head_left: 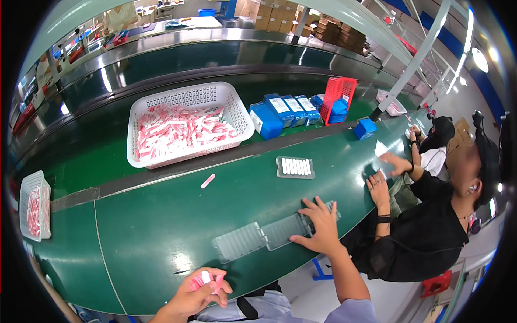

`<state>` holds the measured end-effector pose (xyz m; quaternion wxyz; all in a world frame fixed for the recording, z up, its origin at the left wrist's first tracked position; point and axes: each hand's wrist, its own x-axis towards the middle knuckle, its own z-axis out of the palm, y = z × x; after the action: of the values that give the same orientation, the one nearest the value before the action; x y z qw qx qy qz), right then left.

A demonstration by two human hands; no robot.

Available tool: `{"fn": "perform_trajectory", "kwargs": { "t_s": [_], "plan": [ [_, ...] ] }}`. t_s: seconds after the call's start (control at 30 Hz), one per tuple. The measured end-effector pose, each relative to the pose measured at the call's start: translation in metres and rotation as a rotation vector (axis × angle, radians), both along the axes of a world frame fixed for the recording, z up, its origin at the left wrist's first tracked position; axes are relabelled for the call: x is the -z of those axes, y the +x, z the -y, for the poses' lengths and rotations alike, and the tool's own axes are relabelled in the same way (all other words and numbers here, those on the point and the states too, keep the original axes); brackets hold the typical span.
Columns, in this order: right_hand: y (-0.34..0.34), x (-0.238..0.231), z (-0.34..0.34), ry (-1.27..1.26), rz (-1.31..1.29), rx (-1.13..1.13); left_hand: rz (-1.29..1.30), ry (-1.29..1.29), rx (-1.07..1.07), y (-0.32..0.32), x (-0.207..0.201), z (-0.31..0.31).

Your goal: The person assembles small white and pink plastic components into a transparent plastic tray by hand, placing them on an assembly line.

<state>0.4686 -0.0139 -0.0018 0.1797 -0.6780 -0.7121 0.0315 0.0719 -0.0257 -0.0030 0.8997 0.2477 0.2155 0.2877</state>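
Observation:
My left hand [202, 290] is closed around a small bunch of pink-and-white plastic sticks [206, 278] near the belt's front edge. Fingers spread, my right hand [322, 226] lies on the right part of a clear plastic tray [283, 231]. This ribbed tray is unfolded flat in hinged sections, and its left section [239, 242] is uncovered. Beyond it sits another clear tray [280, 174] holding a row of several white sticks [297, 167]. A single pink stick [208, 181] lies on the green belt to the left of that.
A white basket [245, 116] heaped with pink-and-white sticks stands behind a dark rail. Blue packs [266, 126] and a red basket [339, 99] are right of it. A smaller white basket [46, 215] is far left. A co-worker in black [425, 231] works close on the right.

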Motion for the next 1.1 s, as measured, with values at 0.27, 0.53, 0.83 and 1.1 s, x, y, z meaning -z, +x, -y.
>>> {"fn": "perform_trajectory", "kwargs": {
  "t_s": [0.27,0.53,0.83,1.1],
  "plan": [
    [0.030,-0.011,-0.065,0.269,-0.047,0.138,-0.121,0.000,-0.225,-0.021,-0.010,0.002],
    [0.060,-0.003,-0.091,0.219,0.243,0.123,-0.199,-0.001,-0.286,-0.019,-0.008,0.011],
    [0.047,-0.022,-0.083,0.278,0.095,-0.023,-0.191,-0.038,-0.257,-0.023,-0.016,0.010],
    [-0.041,-0.030,-0.015,-0.127,0.203,-0.461,-0.079,0.035,-0.271,-0.052,-0.002,-0.005]
  ]
}}
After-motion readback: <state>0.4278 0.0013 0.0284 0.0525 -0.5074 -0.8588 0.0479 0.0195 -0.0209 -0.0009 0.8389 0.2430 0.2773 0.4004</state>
